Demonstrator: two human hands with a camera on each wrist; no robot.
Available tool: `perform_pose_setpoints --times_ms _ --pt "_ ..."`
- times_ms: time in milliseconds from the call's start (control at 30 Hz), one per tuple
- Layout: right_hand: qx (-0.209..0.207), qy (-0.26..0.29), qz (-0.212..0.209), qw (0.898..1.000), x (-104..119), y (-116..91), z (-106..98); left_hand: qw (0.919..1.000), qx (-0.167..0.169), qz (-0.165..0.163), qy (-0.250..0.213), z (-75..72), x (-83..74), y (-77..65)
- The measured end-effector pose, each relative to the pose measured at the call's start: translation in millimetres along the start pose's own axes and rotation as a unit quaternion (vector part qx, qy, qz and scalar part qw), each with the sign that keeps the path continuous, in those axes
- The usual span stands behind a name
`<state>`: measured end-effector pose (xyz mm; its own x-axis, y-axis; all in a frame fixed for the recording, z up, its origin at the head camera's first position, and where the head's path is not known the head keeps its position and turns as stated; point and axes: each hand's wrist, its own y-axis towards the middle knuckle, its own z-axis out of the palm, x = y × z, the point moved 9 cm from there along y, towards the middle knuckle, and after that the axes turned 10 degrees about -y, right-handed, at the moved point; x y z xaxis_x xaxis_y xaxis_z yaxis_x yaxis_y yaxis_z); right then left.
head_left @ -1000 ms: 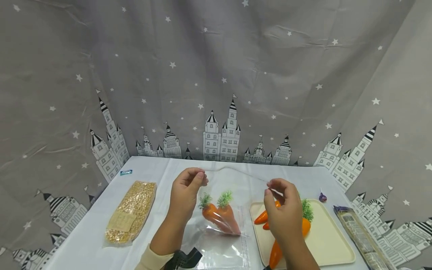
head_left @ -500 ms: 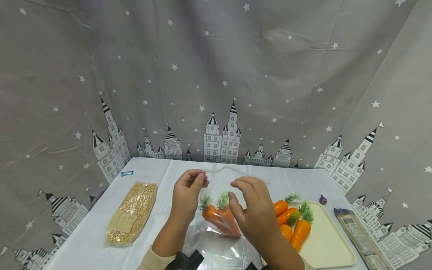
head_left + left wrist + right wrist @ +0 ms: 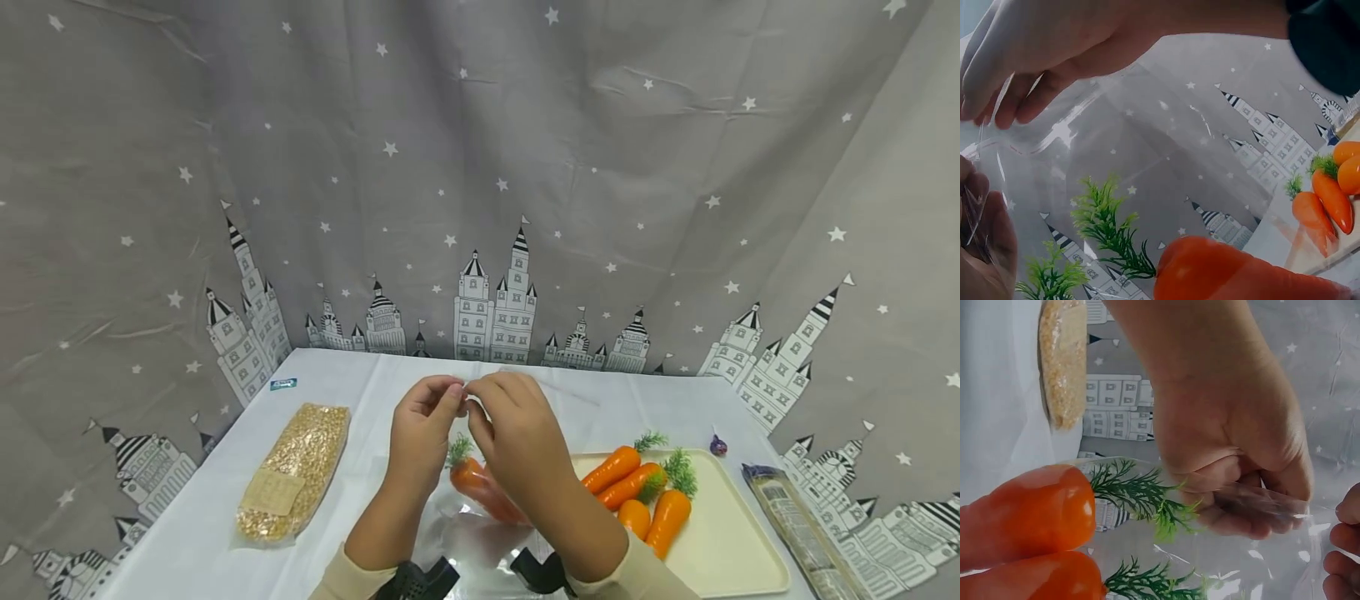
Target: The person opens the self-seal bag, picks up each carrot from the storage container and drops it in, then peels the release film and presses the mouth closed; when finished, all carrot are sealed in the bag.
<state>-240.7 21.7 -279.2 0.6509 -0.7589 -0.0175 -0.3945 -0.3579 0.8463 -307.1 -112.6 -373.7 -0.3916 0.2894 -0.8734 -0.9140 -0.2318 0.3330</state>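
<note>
A clear plastic bag (image 3: 1254, 569) with two toy carrots (image 3: 480, 492) inside is held up in front of me. My left hand (image 3: 420, 433) pinches its upper edge at the left corner; in the right wrist view that left hand (image 3: 1235, 444) has its fingers curled round the film. My right hand (image 3: 517, 433) has its thumb and fingertips at the same edge, right beside the left fingertips. From the left wrist, the right hand (image 3: 1066, 56) shows with plastic between its fingers. Feathery green tops (image 3: 1107, 219) of the carrots point toward the bag's mouth.
Several more toy carrots (image 3: 626, 492) lie on a cream tray (image 3: 735, 533) to the right. Beyond it are a long packet (image 3: 810, 525) and a small purple item (image 3: 717, 445). A bag of yellow kernels (image 3: 300, 467) and a small blue-green packet (image 3: 283, 384) lie left.
My right hand has moved left from the bag's right corner to meet the left hand at the left corner. The left hand has stayed nearly still, and more carrots on the tray are uncovered.
</note>
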Motion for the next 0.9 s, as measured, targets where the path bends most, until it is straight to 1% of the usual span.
perform_pose_setpoints --times_ms 100,233,367,500,633,733,900 --pt "0.011 0.006 0.002 1.000 0.3 3.7 5.5 1.0000 0.005 0.002 -0.006 1.1 0.1 -0.7" --pt "0.029 0.002 0.014 0.999 -2.4 6.3 12.5 0.9998 0.017 0.009 0.003 4.0 0.4 -1.1" --pt "0.033 -0.006 0.022 0.999 -5.2 5.9 17.0 0.9989 0.033 0.017 0.028 6.4 -0.7 -2.9" --pt "0.034 -0.014 0.023 0.999 -6.6 5.3 17.6 0.9967 0.054 0.033 0.050 9.3 -5.1 -4.9" --pt "0.033 -0.025 0.022 0.999 -7.5 4.9 16.1 0.9932 0.071 0.059 0.071 11.8 -9.9 -7.2" --pt "0.030 -0.032 0.021 0.999 -8.2 4.9 14.4 0.9888 0.079 0.086 0.094 13.1 -14.2 -9.2" --pt "0.017 -0.036 0.021 0.999 -8.5 5.7 10.1 0.9768 0.086 0.140 0.137 15.7 -24.2 -12.4"
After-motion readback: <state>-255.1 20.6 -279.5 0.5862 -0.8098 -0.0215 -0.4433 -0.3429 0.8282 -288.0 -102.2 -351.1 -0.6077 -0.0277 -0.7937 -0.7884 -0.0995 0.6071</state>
